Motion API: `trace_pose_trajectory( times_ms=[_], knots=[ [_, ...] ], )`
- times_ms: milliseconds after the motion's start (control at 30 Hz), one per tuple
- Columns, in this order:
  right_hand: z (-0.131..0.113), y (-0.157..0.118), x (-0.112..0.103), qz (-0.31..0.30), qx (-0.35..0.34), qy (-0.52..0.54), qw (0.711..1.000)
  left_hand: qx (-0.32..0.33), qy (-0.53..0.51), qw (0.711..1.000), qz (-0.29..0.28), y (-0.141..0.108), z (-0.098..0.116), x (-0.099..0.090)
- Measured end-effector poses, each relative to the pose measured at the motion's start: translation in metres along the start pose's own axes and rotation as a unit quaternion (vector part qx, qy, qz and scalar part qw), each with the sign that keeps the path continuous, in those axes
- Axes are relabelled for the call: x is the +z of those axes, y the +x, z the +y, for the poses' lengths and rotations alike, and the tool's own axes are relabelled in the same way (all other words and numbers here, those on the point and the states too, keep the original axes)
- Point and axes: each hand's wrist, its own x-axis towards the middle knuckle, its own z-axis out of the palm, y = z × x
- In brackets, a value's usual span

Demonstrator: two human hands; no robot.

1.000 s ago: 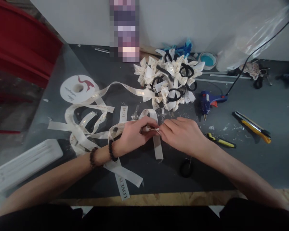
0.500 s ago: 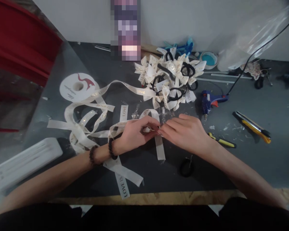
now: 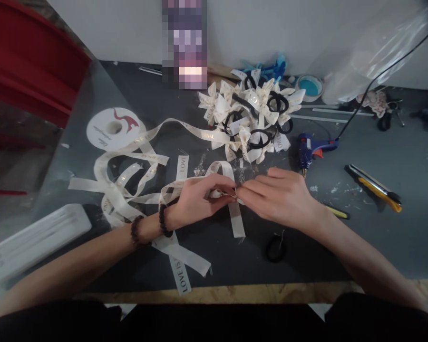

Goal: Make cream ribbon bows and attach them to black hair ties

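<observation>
The left hand (image 3: 201,195) and right hand (image 3: 278,192) hide most of the ribbon piece (image 3: 217,193) pinched between them, leaving its shape unclear. The right hand's arm also covers one end of the yellow cutter (image 3: 338,212). The purplish object (image 3: 187,45) is pixelated and the red object (image 3: 24,52) cropped.

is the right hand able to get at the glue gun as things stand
Probably yes: the glue gun lies just beyond the right hand, with nothing visible between them, though that hand seems busy with the ribbon piece and would have to let go first.
</observation>
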Motion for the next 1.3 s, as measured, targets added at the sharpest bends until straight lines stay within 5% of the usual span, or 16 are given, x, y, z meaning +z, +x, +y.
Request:
trace_pose_trajectory(
  times_ms=[267, 433, 733, 933, 1100, 1300],
  knots=[
    [-0.005, 0.002, 0.005, -0.022, -0.016, 0.017, 0.999, -0.009, 0.026, 0.998, -0.049, 0.001, -0.002, 0.0],
    [-0.012, 0.004, 0.016, 0.016, 0.049, 0.034, 0.998, -0.057, 0.019, 0.995, -0.082, 0.001, 0.001, -0.001],
    [-0.02, 0.003, 0.025, 0.024, 0.264, 0.193, 0.945, -0.098, 0.029, 0.994, -0.027, 0.004, 0.004, -0.003],
    [-0.004, 0.004, 0.015, 0.012, 0.298, 0.379, 0.876, -0.111, 0.002, 0.992, 0.056, 0.007, 0.0, -0.005],
    [-0.009, 0.006, 0.017, 0.036, 0.316, 0.395, 0.862, -0.1, 0.016, 0.993, 0.056, 0.007, 0.0, -0.005],
    [-0.017, 0.007, 0.021, 0.072, 0.325, 0.344, 0.878, -0.12, 0.046, 0.991, 0.043, 0.009, 0.002, -0.004]
  ],
)
